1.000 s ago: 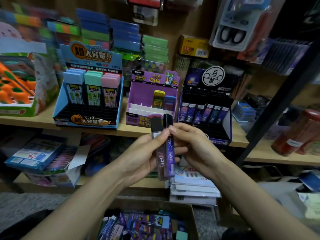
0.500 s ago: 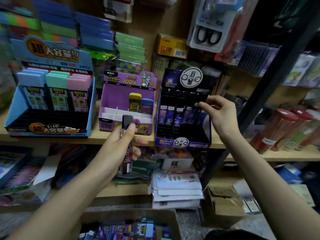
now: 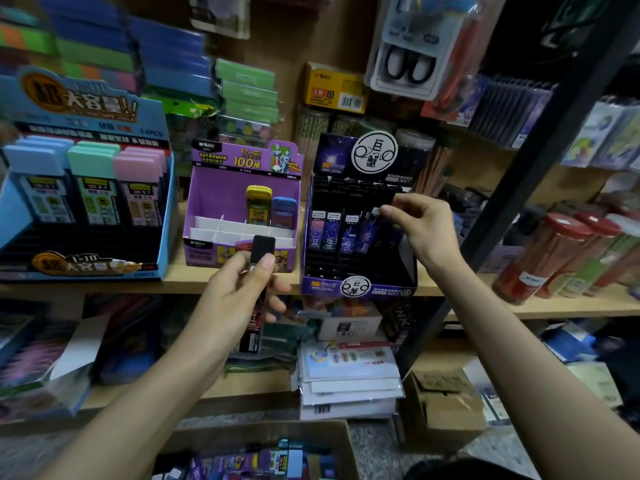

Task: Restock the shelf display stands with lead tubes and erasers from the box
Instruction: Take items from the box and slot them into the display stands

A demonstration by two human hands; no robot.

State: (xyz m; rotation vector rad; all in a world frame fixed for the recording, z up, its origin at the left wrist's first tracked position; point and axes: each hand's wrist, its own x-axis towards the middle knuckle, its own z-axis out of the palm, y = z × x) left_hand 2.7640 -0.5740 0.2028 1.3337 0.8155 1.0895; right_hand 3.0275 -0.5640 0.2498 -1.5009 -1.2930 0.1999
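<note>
Black-capped lead tube (image 3: 263, 247) sits gripped in left fingers (image 3: 242, 275); right fingers (image 3: 398, 213) pinch another tube (image 3: 389, 199) at the stand (image 3: 356, 289).

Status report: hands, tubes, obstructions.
Left hand grips spare lead tube. Right hand pinches second tube in black constellation stand. No obstruction seen.

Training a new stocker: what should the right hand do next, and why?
Probably ease the lead tube straight down into the dark stand: the right hand pinches its top and it looks tilted beside the seated row, not yet home.
</note>
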